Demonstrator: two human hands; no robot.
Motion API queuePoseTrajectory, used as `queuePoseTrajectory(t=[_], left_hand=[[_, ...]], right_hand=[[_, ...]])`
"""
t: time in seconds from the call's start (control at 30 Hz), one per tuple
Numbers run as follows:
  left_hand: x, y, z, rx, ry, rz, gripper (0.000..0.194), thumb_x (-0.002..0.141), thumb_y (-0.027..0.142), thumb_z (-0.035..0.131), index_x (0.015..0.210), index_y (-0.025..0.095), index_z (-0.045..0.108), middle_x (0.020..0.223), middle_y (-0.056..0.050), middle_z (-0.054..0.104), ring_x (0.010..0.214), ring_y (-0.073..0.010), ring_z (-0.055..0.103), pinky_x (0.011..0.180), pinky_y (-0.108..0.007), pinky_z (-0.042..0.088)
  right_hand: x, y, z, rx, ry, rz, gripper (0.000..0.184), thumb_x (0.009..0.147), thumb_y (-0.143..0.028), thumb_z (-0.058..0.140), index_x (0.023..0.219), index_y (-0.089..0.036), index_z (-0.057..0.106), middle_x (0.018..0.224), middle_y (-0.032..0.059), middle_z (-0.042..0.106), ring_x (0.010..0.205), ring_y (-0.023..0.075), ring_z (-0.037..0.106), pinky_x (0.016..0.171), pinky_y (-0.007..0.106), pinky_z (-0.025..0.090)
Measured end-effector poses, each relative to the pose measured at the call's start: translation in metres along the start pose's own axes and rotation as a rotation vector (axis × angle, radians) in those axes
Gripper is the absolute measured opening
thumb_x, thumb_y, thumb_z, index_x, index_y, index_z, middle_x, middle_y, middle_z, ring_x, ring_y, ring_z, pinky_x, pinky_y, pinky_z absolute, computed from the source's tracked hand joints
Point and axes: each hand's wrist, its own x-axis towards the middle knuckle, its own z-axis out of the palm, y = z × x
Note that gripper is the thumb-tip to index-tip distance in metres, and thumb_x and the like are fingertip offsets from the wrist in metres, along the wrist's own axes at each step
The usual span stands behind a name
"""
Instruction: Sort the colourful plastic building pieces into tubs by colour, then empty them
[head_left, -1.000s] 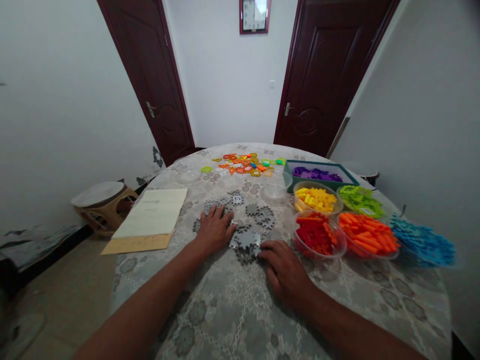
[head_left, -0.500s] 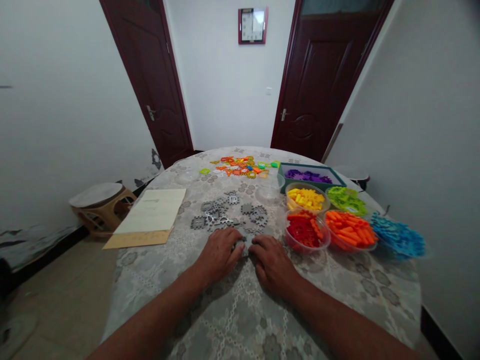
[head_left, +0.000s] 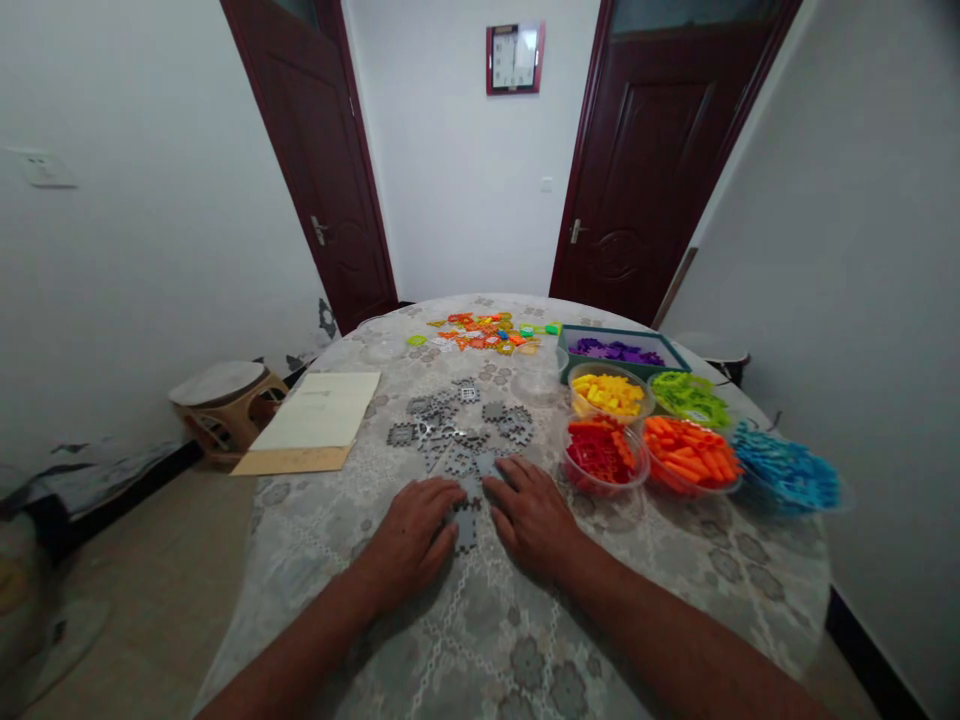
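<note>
Grey notched plastic building pieces lie on the patterned tablecloth in front of me. Between my hands is a flat square grey building piece (head_left: 465, 527), with smaller grey parts just beyond it. My left hand (head_left: 421, 522) is at its left side, the fingertips and thumb closed against its edge. My right hand (head_left: 534, 508) is palm down on the right, its curled fingers on another grey plate (head_left: 489, 464). The fingers partly cover these pieces, so whether they are joined is unclear. Farther out spreads a loose pile of grey pieces (head_left: 442, 420).
On the right stand tubs of red (head_left: 600, 455), orange (head_left: 690, 455), yellow (head_left: 609, 395), green (head_left: 690, 398) and blue pieces (head_left: 787, 470). A box of purple pieces (head_left: 619, 352) is behind. Mixed colourful pieces (head_left: 484, 332) lie at the far edge, paper sheets (head_left: 315, 412) at left.
Both hands have come slightly nearer to me, and the left has moved left. More of the square grey piece now shows between them. The camera view has shifted a little.
</note>
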Motion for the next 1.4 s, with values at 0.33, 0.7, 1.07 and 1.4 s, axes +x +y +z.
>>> queuePoseTrajectory(t=[0.33, 0.7, 1.07, 1.4], left_hand=[[0.012, -0.022, -0.009, 0.118, 0.085, -0.029, 0.034, 0.102, 0.022, 0.049, 0.129, 0.020, 0.068, 0.138, -0.014, 0.069, 0.130, -0.0290, 0.063, 0.112, -0.050, 0.052], [0.066, -0.020, 0.010, 0.184, -0.053, -0.054, 0.037, 0.105, 0.037, 0.054, 0.138, 0.026, 0.065, 0.149, -0.013, 0.062, 0.140, -0.0347, 0.051, 0.117, -0.061, 0.039], [0.103, -0.033, 0.032, 0.189, -0.012, -0.076, 0.046, 0.102, 0.045, 0.059, 0.148, 0.035, 0.061, 0.153, -0.011, 0.058, 0.143, -0.0339, 0.048, 0.120, -0.060, 0.034], [0.084, -0.052, 0.019, 0.105, -0.002, 0.039, 0.038, 0.105, 0.041, 0.048, 0.131, 0.023, 0.070, 0.144, -0.014, 0.064, 0.138, -0.0307, 0.056, 0.119, -0.055, 0.043]], right_hand=[[-0.001, -0.008, -0.008, -0.192, -0.011, 0.186, 0.021, 0.101, -0.032, 0.060, 0.116, -0.020, 0.069, 0.136, 0.0154, 0.064, 0.126, 0.0334, 0.053, 0.105, 0.050, 0.042], [-0.004, 0.002, 0.006, -0.022, 0.060, 0.049, 0.024, 0.099, -0.024, 0.061, 0.122, -0.020, 0.068, 0.143, 0.0138, 0.063, 0.141, 0.0339, 0.046, 0.121, 0.058, 0.033], [-0.002, 0.012, 0.007, 0.077, 0.030, 0.075, 0.037, 0.100, -0.026, 0.061, 0.137, -0.020, 0.065, 0.157, 0.0141, 0.056, 0.150, 0.0346, 0.042, 0.126, 0.060, 0.029], [0.002, 0.015, 0.005, 0.091, 0.004, 0.042, 0.037, 0.102, -0.032, 0.060, 0.137, -0.022, 0.064, 0.155, 0.0125, 0.056, 0.148, 0.0318, 0.042, 0.125, 0.059, 0.027]])
